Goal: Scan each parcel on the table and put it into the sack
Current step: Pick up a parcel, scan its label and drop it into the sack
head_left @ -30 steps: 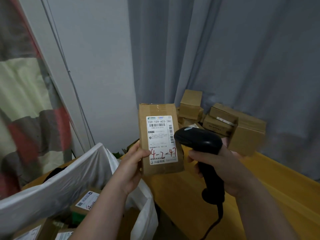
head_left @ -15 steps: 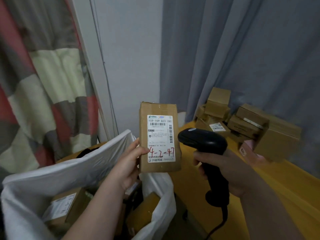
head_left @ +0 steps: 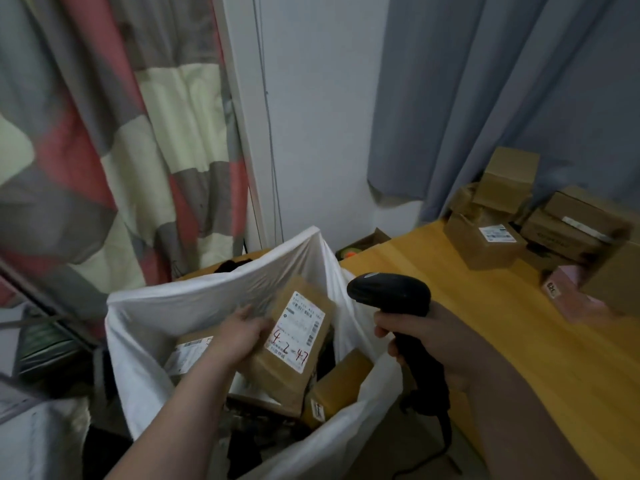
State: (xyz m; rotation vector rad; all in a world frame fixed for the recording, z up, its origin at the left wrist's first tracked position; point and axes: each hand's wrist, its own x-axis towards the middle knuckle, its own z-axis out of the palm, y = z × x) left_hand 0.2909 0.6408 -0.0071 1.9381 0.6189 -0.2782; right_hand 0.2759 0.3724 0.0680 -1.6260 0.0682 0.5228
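My left hand (head_left: 242, 336) grips a flat brown parcel (head_left: 294, 344) by its left edge. The parcel has a white label with "4-2-47" in red and is tilted inside the mouth of the white sack (head_left: 194, 299). Other labelled parcels (head_left: 188, 353) lie inside the sack beneath it. My right hand (head_left: 429, 344) holds a black barcode scanner (head_left: 389, 294) by its handle, just right of the sack, with its head pointing left. Several brown parcels (head_left: 488, 242) are stacked at the far right of the wooden table (head_left: 450, 306).
A pink parcel (head_left: 571, 289) lies at the table's right edge. Grey curtains hang behind the table and a checked curtain hangs on the left. The scanner's black cable (head_left: 440, 452) drops between sack and table. A dark rack stands low on the left.
My left hand has lowered the labelled parcel from in front of the scanner down into the sack. The view has swung left and down. The scanner stays in my right hand.
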